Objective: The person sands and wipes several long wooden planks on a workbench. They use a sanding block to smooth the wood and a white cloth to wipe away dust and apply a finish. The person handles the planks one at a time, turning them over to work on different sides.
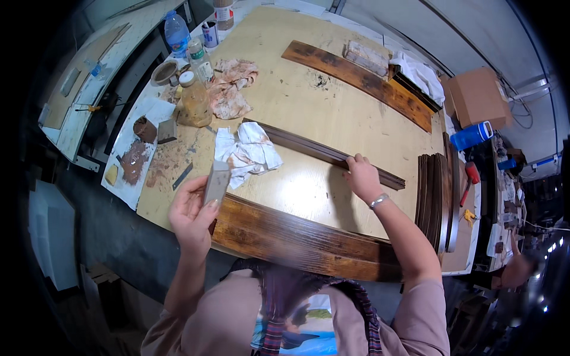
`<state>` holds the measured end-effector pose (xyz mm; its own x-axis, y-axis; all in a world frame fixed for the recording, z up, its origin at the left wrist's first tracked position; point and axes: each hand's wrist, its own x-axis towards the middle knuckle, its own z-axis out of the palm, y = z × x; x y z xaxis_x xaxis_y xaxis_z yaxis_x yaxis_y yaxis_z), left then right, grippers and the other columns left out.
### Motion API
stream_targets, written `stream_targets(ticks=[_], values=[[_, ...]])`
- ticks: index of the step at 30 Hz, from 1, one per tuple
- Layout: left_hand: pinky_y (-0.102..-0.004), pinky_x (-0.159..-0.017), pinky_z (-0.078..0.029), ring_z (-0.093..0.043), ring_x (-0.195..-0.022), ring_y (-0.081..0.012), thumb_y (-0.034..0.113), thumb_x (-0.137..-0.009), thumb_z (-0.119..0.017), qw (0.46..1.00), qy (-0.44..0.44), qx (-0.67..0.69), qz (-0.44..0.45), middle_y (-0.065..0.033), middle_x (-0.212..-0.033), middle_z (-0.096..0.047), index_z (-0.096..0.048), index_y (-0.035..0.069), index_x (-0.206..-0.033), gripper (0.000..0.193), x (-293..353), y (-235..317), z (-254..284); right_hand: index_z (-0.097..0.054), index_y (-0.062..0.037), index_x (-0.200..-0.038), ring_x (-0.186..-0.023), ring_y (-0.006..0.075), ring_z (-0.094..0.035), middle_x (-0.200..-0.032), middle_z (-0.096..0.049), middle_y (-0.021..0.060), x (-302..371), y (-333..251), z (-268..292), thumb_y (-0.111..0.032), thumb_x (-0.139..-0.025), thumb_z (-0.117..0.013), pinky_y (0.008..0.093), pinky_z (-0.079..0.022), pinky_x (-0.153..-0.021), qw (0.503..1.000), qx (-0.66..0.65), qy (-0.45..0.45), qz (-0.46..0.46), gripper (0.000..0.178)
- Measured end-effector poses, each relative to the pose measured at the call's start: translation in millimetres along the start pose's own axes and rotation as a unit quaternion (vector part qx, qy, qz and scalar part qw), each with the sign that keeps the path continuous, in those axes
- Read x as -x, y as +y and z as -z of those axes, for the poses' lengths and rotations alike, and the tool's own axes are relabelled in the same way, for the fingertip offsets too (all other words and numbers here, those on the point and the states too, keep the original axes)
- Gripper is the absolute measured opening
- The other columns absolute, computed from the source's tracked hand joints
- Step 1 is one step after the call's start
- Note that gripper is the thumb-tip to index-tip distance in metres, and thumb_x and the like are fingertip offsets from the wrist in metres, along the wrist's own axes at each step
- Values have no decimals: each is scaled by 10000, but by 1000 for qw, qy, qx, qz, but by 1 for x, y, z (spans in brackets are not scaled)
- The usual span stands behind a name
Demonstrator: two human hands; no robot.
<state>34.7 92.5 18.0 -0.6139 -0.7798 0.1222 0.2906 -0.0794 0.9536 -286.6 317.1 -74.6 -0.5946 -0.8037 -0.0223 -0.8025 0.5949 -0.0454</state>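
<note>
The dark brown grooved moulding (303, 142) lies across the middle of the worktable (285, 83), beyond the stained board (297, 237) at my near edge. Its long axis slants from the far left, beside the crumpled white cloth (252, 151), down to the near right; it may be more than one length side by side. My right hand (362, 178) is the nearer one, right on it: the fingers bend over it between its middle and its right end. Whether they pinch it or only press on it, I cannot tell.

My left hand (193, 216) is well apart from the moulding, near and to the left, closed around a grey rectangular block (218, 184), thumb on the near side. The block's long side points away from me, toward the cloth, so it runs at an angle across the moulding's line. It shows over the left end of the stained board; whether it touches there, I cannot tell. That board's length runs left to right in front of me, slanting roughly as the moulding does.
</note>
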Motion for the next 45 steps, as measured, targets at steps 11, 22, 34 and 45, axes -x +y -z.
stream_targets(ticks=[11,22,34,45], values=[[-279,-879,-463,-588,-1018,-168,-28,-804,-542,992,113,-46,-8,-151,-1122,-605,-506,-129,-1221,431,8,-9,32,-535,-87,-958,-808,290,-636,-858,-585,121,-18,-4,-47,-104,-834,-564,387,-550,-605,991,127,29,37,128],[-263,-861,-461,-585,-998,-145,10,-824,-605,996,84,-26,-26,-127,-1109,-613,-526,-92,-1219,415,-1,0,33,-627,-61,-1052,-906,380,-644,-961,-674,206,11,-3,54,-193,-838,-663,451,-505,-776,977,-192,-34,-81,254],[-307,-913,-462,-576,-1075,-195,-52,-788,-664,990,-84,-61,-97,-124,-1155,-596,-564,-56,-1248,471,-17,2,-7,-560,-1,-841,-673,253,-596,-712,-550,145,188,-18,154,-33,-541,-672,314,-482,-694,967,-192,-2,-166,321],[-355,-806,-475,-581,-926,-284,-49,-684,-720,885,-282,-268,-256,-119,-1041,-642,-656,3,-1158,481,-28,39,-27,-581,13,-777,-641,289,-581,-682,-554,165,230,-34,142,-52,-498,-693,314,-478,-651,943,-273,-35,-186,308]])
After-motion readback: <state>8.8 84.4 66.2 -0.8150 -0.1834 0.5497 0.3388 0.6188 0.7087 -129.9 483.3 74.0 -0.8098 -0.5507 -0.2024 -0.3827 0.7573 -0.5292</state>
